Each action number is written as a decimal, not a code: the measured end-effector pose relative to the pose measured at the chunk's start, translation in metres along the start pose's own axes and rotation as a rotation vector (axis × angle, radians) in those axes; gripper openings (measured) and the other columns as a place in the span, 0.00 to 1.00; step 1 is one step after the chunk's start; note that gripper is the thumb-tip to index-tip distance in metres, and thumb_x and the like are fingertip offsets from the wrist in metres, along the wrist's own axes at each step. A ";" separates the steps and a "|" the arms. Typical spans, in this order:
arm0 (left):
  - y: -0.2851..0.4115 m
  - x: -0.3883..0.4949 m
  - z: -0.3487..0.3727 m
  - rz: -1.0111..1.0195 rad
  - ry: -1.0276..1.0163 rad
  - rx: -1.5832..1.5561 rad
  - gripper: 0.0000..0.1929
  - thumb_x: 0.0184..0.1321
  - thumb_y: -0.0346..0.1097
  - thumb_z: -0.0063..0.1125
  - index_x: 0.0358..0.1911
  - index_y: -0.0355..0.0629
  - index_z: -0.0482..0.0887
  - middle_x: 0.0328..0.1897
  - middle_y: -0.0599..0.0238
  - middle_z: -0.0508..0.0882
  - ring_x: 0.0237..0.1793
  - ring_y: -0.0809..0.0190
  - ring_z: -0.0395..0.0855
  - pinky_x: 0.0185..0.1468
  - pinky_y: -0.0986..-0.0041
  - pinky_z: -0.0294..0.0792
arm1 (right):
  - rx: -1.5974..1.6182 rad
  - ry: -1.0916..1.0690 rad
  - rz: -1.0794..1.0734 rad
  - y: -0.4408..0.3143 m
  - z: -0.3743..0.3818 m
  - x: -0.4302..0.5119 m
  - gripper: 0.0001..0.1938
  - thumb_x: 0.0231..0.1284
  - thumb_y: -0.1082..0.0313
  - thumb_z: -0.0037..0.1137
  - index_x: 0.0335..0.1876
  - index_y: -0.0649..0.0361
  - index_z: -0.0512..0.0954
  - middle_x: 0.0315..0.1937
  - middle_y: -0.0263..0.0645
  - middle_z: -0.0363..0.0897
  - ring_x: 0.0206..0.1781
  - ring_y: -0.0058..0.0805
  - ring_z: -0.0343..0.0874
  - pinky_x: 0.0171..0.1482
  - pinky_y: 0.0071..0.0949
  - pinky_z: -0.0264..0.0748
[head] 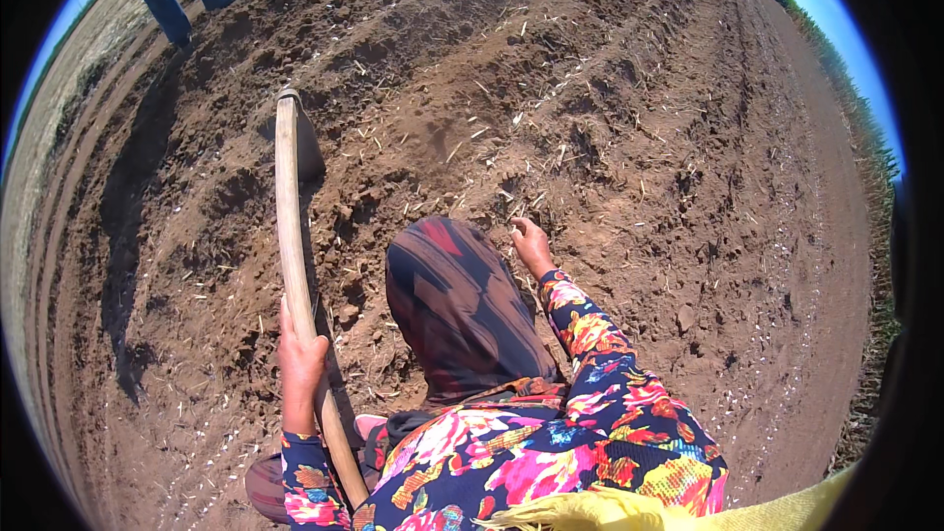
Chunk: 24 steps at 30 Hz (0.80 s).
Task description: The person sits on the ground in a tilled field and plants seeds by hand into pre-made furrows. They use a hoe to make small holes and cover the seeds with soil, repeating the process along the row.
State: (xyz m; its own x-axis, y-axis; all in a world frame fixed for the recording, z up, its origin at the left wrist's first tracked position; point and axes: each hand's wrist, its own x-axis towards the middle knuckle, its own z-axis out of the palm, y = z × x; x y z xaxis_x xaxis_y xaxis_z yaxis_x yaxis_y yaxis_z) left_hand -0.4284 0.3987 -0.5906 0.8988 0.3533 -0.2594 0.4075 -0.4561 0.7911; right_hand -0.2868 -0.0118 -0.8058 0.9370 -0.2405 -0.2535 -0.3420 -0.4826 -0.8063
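Observation:
Seen from above and behind, a head in a dark patterned headscarf [461,302] is at the middle, with floral sleeves reaching forward on both sides. My left hand [301,358] is closed around the wooden handle of a hoe [290,214]. The hoe's metal blade [308,147] is at the far end, against the loose soil. My right hand [531,245] is low over straw-strewn soil [560,184], its fingers bent. Something small and pale shows at its fingertips; whether it is held or lies behind them cannot be told.
Another person in blue jeans [166,4] stands at the upper left, casting a long shadow. Furrows [737,125] of brown, clodded earth run away to the upper right, with small white bits scattered along them. Green crops [848,88] border the right side. A yellow fringed cloth [627,509] crosses the bottom edge.

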 end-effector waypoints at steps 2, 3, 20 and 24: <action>0.002 0.000 0.002 0.014 0.009 0.037 0.43 0.43 0.29 0.52 0.70 0.45 0.53 0.33 0.53 0.79 0.21 0.62 0.76 0.24 0.70 0.71 | -0.071 0.131 -0.185 -0.009 0.000 0.016 0.15 0.56 0.67 0.51 0.50 0.57 0.77 0.40 0.50 0.81 0.45 0.42 0.81 0.49 0.35 0.76; 0.003 0.001 0.004 -0.038 0.010 0.054 0.43 0.43 0.29 0.51 0.70 0.45 0.53 0.34 0.52 0.79 0.21 0.61 0.76 0.24 0.70 0.71 | -0.116 0.123 -0.163 -0.015 -0.001 0.025 0.15 0.56 0.66 0.51 0.50 0.57 0.76 0.41 0.50 0.81 0.46 0.43 0.80 0.48 0.36 0.75; 0.012 -0.003 0.004 -0.174 -0.003 0.080 0.44 0.43 0.28 0.50 0.71 0.45 0.51 0.39 0.48 0.81 0.21 0.59 0.77 0.25 0.70 0.71 | -0.656 0.211 -0.372 -0.057 0.043 0.076 0.08 0.49 0.61 0.59 0.32 0.54 0.79 0.35 0.40 0.77 0.43 0.42 0.77 0.43 0.43 0.73; 0.007 -0.001 0.005 -0.048 0.023 0.137 0.43 0.43 0.28 0.51 0.70 0.42 0.52 0.46 0.45 0.79 0.30 0.57 0.80 0.34 0.70 0.73 | -0.677 0.300 -0.400 -0.063 0.045 0.079 0.07 0.49 0.61 0.60 0.34 0.50 0.78 0.36 0.39 0.75 0.44 0.40 0.75 0.45 0.40 0.71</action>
State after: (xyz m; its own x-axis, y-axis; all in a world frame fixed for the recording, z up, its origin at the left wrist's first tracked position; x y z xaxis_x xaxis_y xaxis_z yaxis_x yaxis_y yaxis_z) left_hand -0.4258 0.3913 -0.5872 0.8747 0.3951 -0.2807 0.4691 -0.5449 0.6950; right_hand -0.1880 0.0373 -0.7995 0.9705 -0.1116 0.2135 -0.0470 -0.9569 -0.2865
